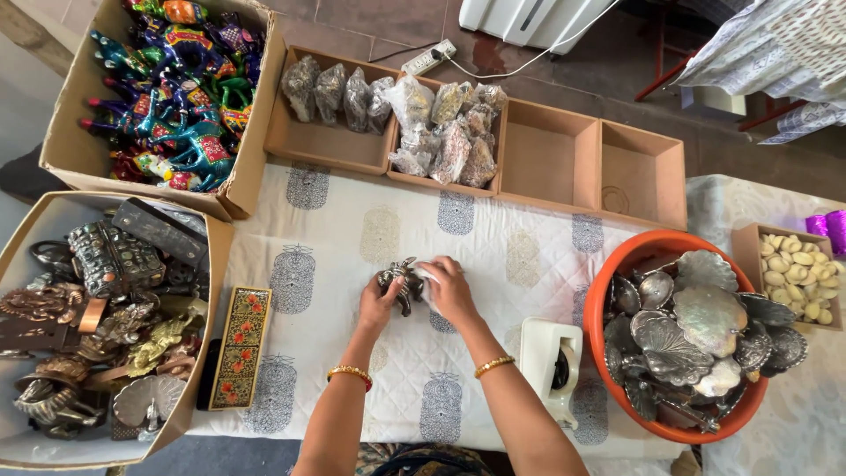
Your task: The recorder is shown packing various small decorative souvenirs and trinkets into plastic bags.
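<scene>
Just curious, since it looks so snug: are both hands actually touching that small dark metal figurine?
Touching. The head view shows the left hand and right hand wrapped around the figurine, no gap.

Quilted block-printed tablecloth [493, 256] over a table, brown tiled floor [388, 22] beyond, daylight.

Far left I see two big brown cardboard boxes [66, 145] [189, 401]. Along the counter's far edge stand four shallow brown cartons [553, 196], two holding clear plastic-wrapped packets [445, 132]. A small carton [749, 242] sits far right.
</scene>
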